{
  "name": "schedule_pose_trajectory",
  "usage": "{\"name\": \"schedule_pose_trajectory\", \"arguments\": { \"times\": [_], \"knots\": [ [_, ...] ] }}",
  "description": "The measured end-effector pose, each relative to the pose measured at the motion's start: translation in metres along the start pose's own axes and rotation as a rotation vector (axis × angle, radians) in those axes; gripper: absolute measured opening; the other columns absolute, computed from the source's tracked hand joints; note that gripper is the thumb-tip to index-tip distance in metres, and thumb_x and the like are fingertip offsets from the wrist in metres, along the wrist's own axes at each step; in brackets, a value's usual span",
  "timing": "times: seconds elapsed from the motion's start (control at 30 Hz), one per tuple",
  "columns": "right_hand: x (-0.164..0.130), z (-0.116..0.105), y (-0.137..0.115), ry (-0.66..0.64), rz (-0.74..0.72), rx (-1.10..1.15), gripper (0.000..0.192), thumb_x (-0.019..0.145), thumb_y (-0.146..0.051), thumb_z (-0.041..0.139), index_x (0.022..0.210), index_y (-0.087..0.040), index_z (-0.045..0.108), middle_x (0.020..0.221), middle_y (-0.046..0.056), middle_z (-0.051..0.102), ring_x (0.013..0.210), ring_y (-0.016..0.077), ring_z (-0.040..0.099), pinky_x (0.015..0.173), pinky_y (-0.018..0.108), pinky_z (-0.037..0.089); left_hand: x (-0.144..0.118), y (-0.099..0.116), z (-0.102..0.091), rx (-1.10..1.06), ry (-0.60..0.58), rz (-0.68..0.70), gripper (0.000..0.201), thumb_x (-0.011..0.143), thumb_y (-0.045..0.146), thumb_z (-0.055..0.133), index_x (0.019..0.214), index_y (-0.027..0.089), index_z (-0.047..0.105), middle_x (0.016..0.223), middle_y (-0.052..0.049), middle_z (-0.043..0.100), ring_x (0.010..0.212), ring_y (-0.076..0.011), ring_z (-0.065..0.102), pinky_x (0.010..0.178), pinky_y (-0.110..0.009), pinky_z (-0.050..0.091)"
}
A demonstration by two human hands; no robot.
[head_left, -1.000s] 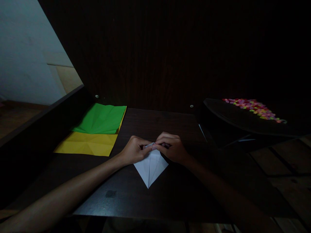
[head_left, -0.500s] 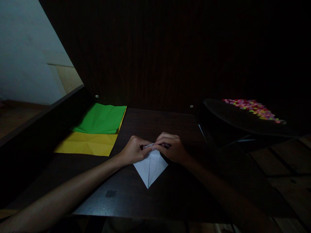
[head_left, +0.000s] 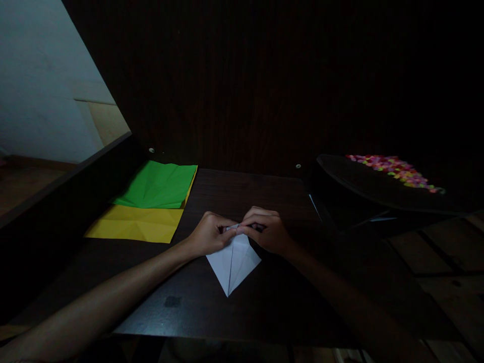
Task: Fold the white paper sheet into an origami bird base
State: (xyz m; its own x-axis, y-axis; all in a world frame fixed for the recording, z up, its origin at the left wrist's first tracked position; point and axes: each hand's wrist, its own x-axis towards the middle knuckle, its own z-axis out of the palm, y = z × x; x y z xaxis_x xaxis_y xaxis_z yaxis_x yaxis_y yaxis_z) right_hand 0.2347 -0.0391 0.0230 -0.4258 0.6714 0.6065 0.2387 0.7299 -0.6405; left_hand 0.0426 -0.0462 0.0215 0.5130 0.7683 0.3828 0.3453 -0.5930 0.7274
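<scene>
A white folded sheet of paper (head_left: 233, 262), shaped like a kite with a crease down its middle, lies over the dark tabletop (head_left: 196, 307) with its point toward me. My left hand (head_left: 212, 233) pinches the far end of it between thumb and fingers. From the other side, my right hand (head_left: 266, 229) grips the same end, its thumb and fingertips meeting those of the left. Both hands are closed, and the pinched tip is mostly hidden behind the fingers.
To the left, a green sheet (head_left: 161, 184) lies on a yellow sheet (head_left: 136, 224), both creased. A dark side board (head_left: 75, 186) edges the table there, and a tall dark panel (head_left: 227, 91) stands behind. At right, a colourful beaded-looking strand (head_left: 393, 169) rests on a dark surface.
The near point of the white paper has swung slightly to the left and toward me. Both hands keep their pinch at nearly the same place.
</scene>
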Motion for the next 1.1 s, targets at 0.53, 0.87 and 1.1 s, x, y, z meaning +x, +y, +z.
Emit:
{"name": "schedule_pose_trajectory", "arguments": {
  "times": [0.53,0.87,1.1],
  "knots": [
    [0.001,-0.002,-0.008,0.003,-0.032,-0.031,0.008,0.082,-0.027,0.071,0.082,-0.020,0.074,0.073,0.004,0.068,0.065,0.0148,0.062,0.059,0.027,0.050,0.001,0.002,-0.003,-0.041,-0.016,-0.046,0.026,0.087,0.029,0.059,0.083,0.011,0.077,0.046,0.005,0.046,0.043,-0.0066,0.035,0.040,-0.016,0.023],
    [0.001,0.001,-0.014,0.027,-0.072,-0.102,0.006,0.083,-0.018,0.068,0.079,-0.018,0.073,0.070,0.003,0.066,0.063,0.0136,0.061,0.058,0.025,0.049,-0.001,0.001,0.000,-0.009,-0.030,-0.031,0.033,0.089,0.029,0.055,0.067,0.010,0.072,0.045,0.006,0.041,0.042,-0.0057,0.032,0.041,-0.017,0.022],
    [-0.001,0.003,-0.015,0.034,-0.001,-0.088,0.010,0.086,-0.021,0.064,0.082,-0.019,0.073,0.074,0.002,0.068,0.061,0.0117,0.059,0.053,0.023,0.045,-0.001,-0.002,0.001,0.004,-0.016,-0.012,0.039,0.089,0.029,0.054,0.054,0.012,0.058,0.045,0.008,0.034,0.041,-0.0049,0.029,0.041,-0.018,0.021]
  ]
}}
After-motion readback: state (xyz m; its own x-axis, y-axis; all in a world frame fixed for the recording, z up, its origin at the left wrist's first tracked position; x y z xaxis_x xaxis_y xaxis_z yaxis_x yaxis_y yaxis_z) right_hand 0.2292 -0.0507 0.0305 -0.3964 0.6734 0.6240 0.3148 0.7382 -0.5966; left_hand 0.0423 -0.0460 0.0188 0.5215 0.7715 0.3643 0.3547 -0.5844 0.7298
